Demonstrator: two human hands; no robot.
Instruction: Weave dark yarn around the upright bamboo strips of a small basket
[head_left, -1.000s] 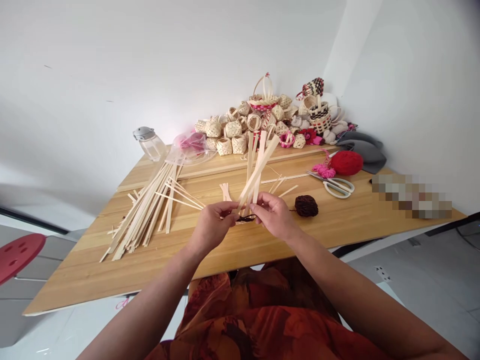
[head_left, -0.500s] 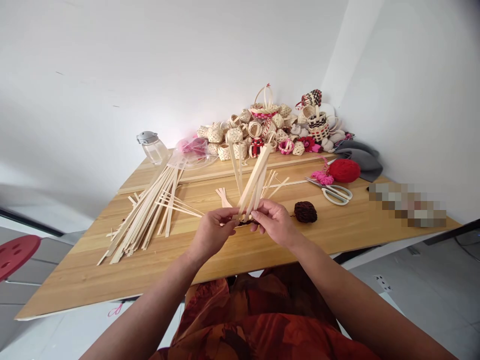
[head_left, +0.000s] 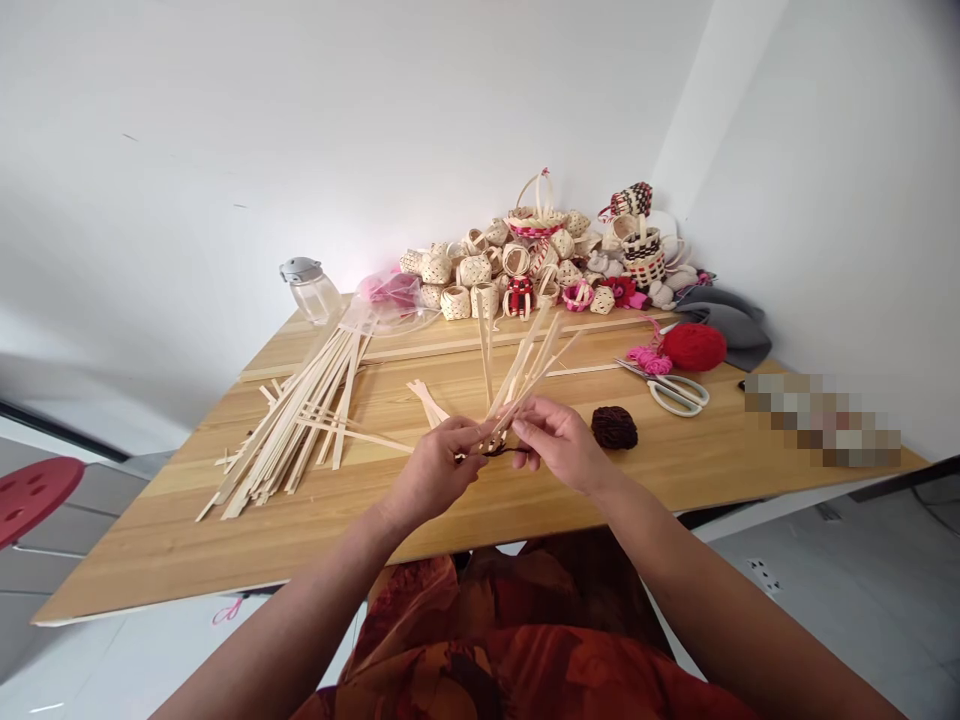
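My left hand (head_left: 439,465) is closed on the lower ends of several pale, flat weaving strips (head_left: 512,378), which fan upward. From the right, my right hand (head_left: 561,445) pinches some of these strips near their base between thumb and fingers. A dark brown yarn strand (head_left: 501,452) crosses the strip bases and reaches the right fingers; the fingers partly hide the woven base. Just right of that hand, a dark brown yarn ball (head_left: 615,428) rests on the wooden table (head_left: 315,545). Other pale strips (head_left: 426,400) lie behind the left hand.
A heap of long strips (head_left: 292,420) covers the table's left side, near a clear bottle (head_left: 315,298). Small woven baskets (head_left: 474,270) are piled along the wall. Scissors (head_left: 675,393), a red yarn ball (head_left: 694,346) and pink yarn (head_left: 649,360) lie at right. A red stool (head_left: 37,495) stands left.
The strips in my hands have spread apart, with some leaning further right. More of the dark yarn shows between my hands. The view has shifted slightly.
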